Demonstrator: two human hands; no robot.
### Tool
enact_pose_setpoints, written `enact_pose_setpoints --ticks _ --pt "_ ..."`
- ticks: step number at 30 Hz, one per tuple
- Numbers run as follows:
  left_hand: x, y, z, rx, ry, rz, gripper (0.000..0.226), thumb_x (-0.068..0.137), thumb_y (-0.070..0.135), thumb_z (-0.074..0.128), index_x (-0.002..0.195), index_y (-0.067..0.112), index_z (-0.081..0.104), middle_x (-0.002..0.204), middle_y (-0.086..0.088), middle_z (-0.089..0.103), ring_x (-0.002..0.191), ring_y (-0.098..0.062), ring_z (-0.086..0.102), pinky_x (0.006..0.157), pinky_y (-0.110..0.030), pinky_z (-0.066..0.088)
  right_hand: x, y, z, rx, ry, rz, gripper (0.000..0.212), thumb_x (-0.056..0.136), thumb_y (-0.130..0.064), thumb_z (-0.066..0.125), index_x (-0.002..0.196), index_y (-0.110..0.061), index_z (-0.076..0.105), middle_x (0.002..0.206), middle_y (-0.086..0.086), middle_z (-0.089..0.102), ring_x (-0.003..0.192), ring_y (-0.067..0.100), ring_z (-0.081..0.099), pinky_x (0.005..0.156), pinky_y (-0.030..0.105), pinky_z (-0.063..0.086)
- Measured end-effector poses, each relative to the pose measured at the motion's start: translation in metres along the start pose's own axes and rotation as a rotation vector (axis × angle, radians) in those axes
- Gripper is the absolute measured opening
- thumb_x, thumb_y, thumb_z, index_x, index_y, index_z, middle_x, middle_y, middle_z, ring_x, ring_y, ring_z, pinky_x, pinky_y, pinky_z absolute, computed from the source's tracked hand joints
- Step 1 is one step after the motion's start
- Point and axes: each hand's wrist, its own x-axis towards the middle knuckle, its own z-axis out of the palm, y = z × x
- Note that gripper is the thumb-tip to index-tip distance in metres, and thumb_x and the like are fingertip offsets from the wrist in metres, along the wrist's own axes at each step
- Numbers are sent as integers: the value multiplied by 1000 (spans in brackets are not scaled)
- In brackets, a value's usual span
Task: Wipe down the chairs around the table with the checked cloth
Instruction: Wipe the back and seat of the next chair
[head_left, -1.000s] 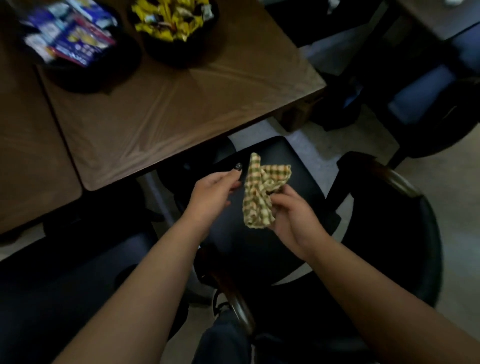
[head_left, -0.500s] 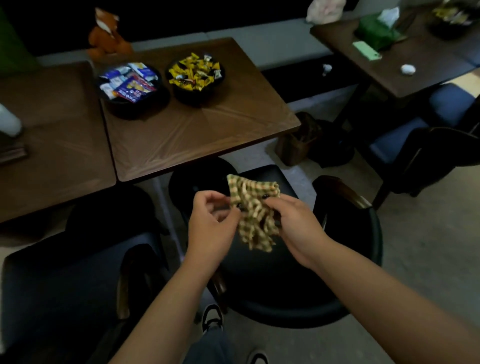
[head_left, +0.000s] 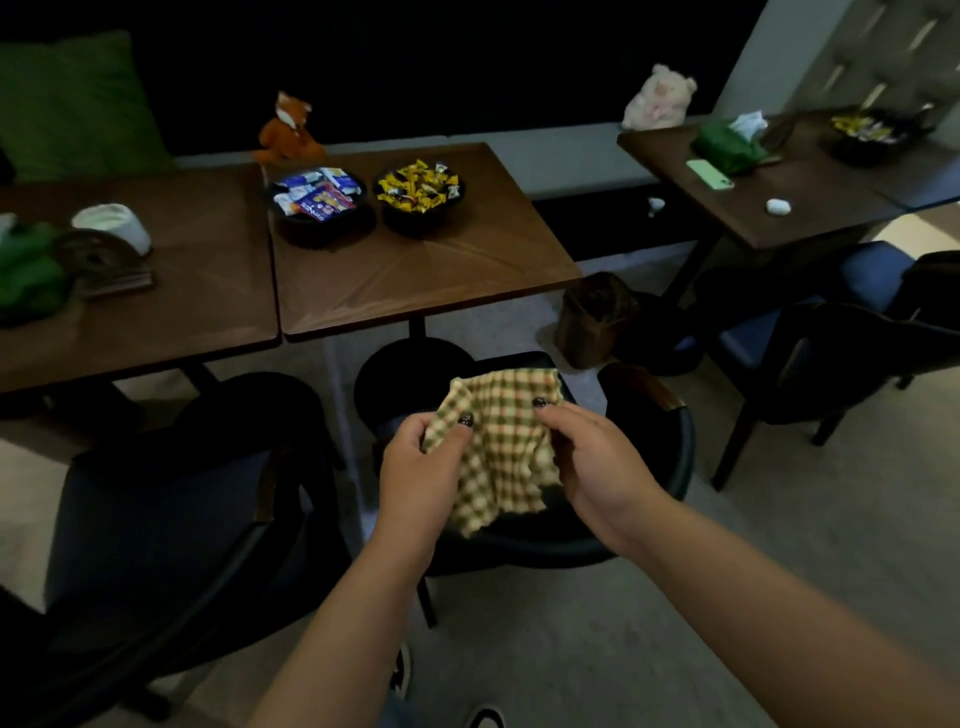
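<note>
Though above chair (head_left: 649, 467), cloth (head_left: 501, 452) btwn hands (head_left: 509, 467).

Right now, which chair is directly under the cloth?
The round-backed black chair at the snack-bowl table; the cloth hangs over its seat. The other chairs stand off to either side.

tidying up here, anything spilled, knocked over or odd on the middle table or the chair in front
Nothing stands out. Both snack bowls sit upright on the table with nothing spilled. The chair stands upright. Both hands hold the cloth above its seat.
</note>
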Motion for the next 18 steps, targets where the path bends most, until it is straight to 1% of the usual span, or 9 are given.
enact_pose_setpoints --ticks 2,3,5,8,10,13,15,18 --pt "-9 9 -8 -37 16 -4 6 91 27 63 93 23 67 89 6 73 85 -13 70 75 -36 57 -11 -4 4 19 34 -17 29 98 -19 46 94 -17 75 103 4 73 96 17 70 81 33 52" --pt "-12 14 -13 -45 25 2 6 92 28 62 92 24 67 90 6 73 86 -13 70 75 -36 58 -16 -5 6 5 63 -23 28 98 -21 45 96 -19 73 101 0 74 94 15 70 78 31 52" --pt "-15 24 -24 -54 43 20 6 92 29 62 92 25 67 89 8 72 83 -11 69 69 -32 56 -24 -7 11 -27 134 -30 26 98 -24 45 98 -21 71 98 -4 74 91 13 70 75 31 53" --pt "-16 34 -47 -65 61 56 5 93 26 61 94 25 65 86 10 72 80 -8 68 64 -25 51 -31 -6 21 -57 229 -30 26 98 -27 44 96 -23 70 94 -6 74 89 15 70 76 35 54" --pt "-15 39 -69 -58 58 77 5 94 23 60 95 25 64 87 10 72 82 -9 68 65 -24 51 -36 -3 33 -67 262 -38 27 99 -27 44 92 -24 69 89 -7 74 82 13 71 70 32 54" --pt "-12 39 -111 -2 21 81 9 93 19 61 98 26 64 95 6 71 88 -11 67 73 -29 53 -44 11 58 -107 313 -55 29 100 -27 44 87 -24 70 86 -6 74 78 11 71 67 31 53" --pt "-10 38 -142 45 -17 81 15 92 14 62 98 27 66 92 7 73 85 -9 69 73 -29 54 -49 24 80 -149 357 -78 32 99 -27 45 82 -25 71 82 -7 74 75 10 70 63 29 53" --pt "-6 40 -187 131 -133 54 23 91 10 63 96 31 71 91 10 75 83 -8 71 71 -28 55 -55 44 112 -217 417 -134 29 98 -24 46 81 -24 70 76 -13 72 66 1 67 52 18 49"
